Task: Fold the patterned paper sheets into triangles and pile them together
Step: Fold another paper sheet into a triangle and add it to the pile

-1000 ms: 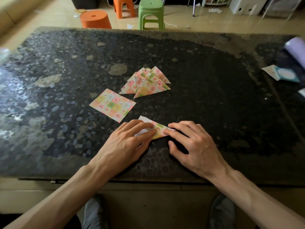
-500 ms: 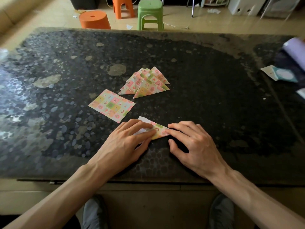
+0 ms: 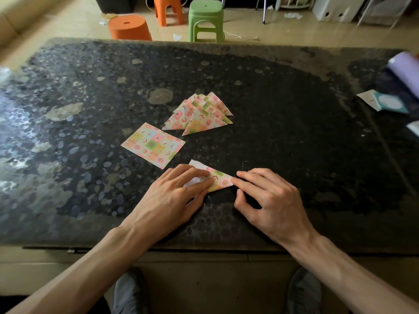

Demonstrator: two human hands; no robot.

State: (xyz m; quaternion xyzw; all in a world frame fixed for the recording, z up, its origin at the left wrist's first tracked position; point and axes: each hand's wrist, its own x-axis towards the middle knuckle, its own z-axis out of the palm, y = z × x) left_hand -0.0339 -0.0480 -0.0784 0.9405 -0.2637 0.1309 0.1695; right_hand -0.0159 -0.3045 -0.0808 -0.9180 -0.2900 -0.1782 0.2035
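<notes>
Head view, sole view on my feed.

Item 1: half-folded sheet [image 3: 221,181], lower centre of the frame, flat on the dark table [image 3: 294,132]. I see a white underside at its upper-left end and the pattern at its right end. Its long axis runs from upper left to lower right, spanning the gap between the hands.

Item 2: left hand [image 3: 172,196], lower centre-left. The fingers are straight and laid flat on the sheet's left part, pressing and gripping nothing.

Item 3: right hand [image 3: 269,196], lower centre-right. The fingers are loosely arched, with the index tip pressing on the sheet's right corner. The thumb sits below, apart from the paper, and I see no pinch.

Item 4: pile of triangles [image 3: 199,116], centre of the frame, above the hands and apart from them, a little nearer the left hand.

Item 5: unfolded sheet [image 3: 153,145], centre-left, just above the left hand's fingertips and near the pile without touching it.

I judge the crease is being flattened. The finished piece then has to travel straight up the frame to the pile, and the left hand is the closer one for the remaining flat sheet.
</notes>
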